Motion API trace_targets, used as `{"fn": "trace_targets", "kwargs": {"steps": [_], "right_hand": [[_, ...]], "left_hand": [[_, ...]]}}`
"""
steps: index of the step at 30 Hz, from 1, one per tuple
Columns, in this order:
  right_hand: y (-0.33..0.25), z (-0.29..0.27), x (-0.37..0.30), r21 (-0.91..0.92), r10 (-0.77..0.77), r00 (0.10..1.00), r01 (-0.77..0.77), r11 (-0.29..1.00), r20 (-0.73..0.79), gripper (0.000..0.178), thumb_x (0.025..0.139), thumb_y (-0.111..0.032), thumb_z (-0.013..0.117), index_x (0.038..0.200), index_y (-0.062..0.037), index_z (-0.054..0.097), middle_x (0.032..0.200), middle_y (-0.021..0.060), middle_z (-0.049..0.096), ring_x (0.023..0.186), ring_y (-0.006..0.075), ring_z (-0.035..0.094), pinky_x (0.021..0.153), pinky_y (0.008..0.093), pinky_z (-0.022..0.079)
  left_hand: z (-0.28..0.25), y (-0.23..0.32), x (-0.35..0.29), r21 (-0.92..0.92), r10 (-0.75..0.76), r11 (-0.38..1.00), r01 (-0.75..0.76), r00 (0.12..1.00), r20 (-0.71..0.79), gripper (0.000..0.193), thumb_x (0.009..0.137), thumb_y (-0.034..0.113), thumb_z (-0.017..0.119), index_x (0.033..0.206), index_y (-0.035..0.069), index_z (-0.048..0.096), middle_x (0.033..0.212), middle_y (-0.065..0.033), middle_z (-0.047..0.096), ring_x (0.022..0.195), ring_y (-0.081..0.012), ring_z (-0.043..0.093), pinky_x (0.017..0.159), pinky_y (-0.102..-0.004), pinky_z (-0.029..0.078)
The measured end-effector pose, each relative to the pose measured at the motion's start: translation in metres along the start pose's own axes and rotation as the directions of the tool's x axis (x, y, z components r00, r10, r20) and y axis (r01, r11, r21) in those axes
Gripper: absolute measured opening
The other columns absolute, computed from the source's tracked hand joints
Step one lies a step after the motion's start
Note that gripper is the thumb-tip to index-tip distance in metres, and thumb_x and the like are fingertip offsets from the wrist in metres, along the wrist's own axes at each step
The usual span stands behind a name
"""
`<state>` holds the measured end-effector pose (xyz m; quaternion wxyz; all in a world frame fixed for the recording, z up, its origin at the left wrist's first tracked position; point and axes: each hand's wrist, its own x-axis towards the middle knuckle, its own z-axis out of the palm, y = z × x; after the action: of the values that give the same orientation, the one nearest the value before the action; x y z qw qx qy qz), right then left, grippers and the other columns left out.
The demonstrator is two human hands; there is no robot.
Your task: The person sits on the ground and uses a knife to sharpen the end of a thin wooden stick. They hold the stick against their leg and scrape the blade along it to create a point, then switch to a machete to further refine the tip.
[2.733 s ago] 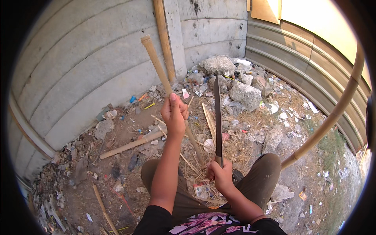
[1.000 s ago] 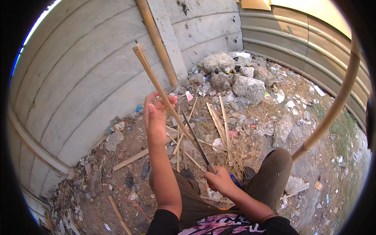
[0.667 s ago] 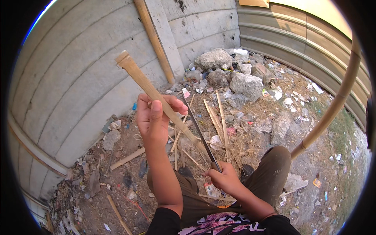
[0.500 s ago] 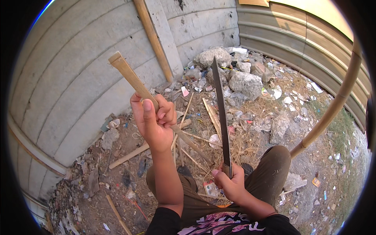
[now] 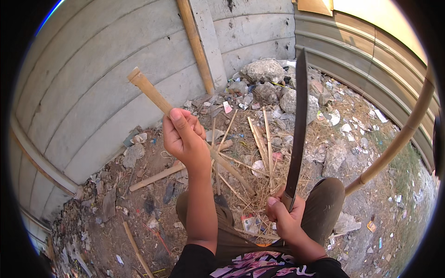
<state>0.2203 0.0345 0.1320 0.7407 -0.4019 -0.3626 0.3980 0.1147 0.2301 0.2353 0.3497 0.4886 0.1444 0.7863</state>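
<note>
My left hand grips a split bamboo strip partway along its length. The strip slants from its upper left end, which has a node, down behind the hand to the ground between my feet. In my right hand is the handle of a machete. Its long dark blade points up and stands apart from the bamboo. Several split bamboo pieces lie or lean in front of my knees.
A grey concrete panel wall rises ahead on the left, with a bamboo pole against it. Rubble rocks and litter lie near the corner. A corrugated metal fence runs along the right. A thick curved bamboo pole stands at right.
The machete has moved right, its blade tilting further right and showing more of its flat side. My left hand has turned slightly and shifted right, still holding the bamboo strip. The view has shifted a little.
</note>
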Motion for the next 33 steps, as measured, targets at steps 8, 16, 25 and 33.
{"fn": "trace_targets", "kwargs": {"steps": [8, 16, 25, 33], "right_hand": [[0.048, -0.010, 0.004, -0.007, 0.599, 0.786, -0.605, 0.796, 0.155, 0.027, 0.092, -0.014, 0.065, 0.070, -0.0075, 0.049, 0.053, -0.0018, 0.046, 0.047, 0.0054, 0.042, 0.044, 0.0256, 0.032], [-0.026, 0.004, 0.004, 0.109, -0.165, 0.986, 0.161, 0.981, 0.032, 0.026, 0.095, -0.005, 0.056, 0.071, -0.0051, 0.048, 0.058, -0.0020, 0.049, 0.052, 0.0040, 0.042, 0.049, 0.0250, 0.037], [0.025, -0.012, -0.008, -0.650, 0.389, 0.920, -0.271, 0.710, 0.041, 0.033, 0.089, -0.016, 0.065, 0.061, -0.0055, 0.052, 0.051, -0.0013, 0.046, 0.049, 0.0060, 0.040, 0.048, 0.0288, 0.036], [-0.010, -0.008, -0.008, -0.038, -0.046, 0.995, 0.050, 0.998, 0.090, 0.028, 0.096, -0.006, 0.056, 0.071, -0.0063, 0.045, 0.058, -0.0016, 0.047, 0.054, 0.0047, 0.040, 0.048, 0.0263, 0.032]], "left_hand": [[0.009, 0.002, -0.009, -0.060, -0.046, 0.997, 0.050, 0.997, 0.069, 0.036, 0.106, 0.037, 0.051, 0.085, 0.007, 0.049, 0.061, 0.0051, 0.034, 0.048, -0.0023, 0.023, 0.043, -0.0230, 0.015], [-0.010, 0.002, -0.001, -0.038, -0.026, 0.999, 0.026, 1.000, 0.002, 0.037, 0.105, 0.038, 0.051, 0.086, 0.007, 0.050, 0.062, 0.0044, 0.037, 0.049, -0.0024, 0.025, 0.043, -0.0224, 0.016], [0.002, 0.011, -0.021, -0.080, -0.017, 0.996, 0.026, 0.993, 0.118, 0.033, 0.106, 0.035, 0.050, 0.088, 0.007, 0.050, 0.063, 0.0036, 0.038, 0.049, -0.0025, 0.025, 0.042, -0.0223, 0.016], [0.016, 0.008, -0.029, -0.078, -0.027, 0.996, 0.038, 0.989, 0.144, 0.033, 0.106, 0.034, 0.049, 0.088, 0.007, 0.050, 0.062, 0.0035, 0.038, 0.049, -0.0025, 0.026, 0.043, -0.0224, 0.016]]}}
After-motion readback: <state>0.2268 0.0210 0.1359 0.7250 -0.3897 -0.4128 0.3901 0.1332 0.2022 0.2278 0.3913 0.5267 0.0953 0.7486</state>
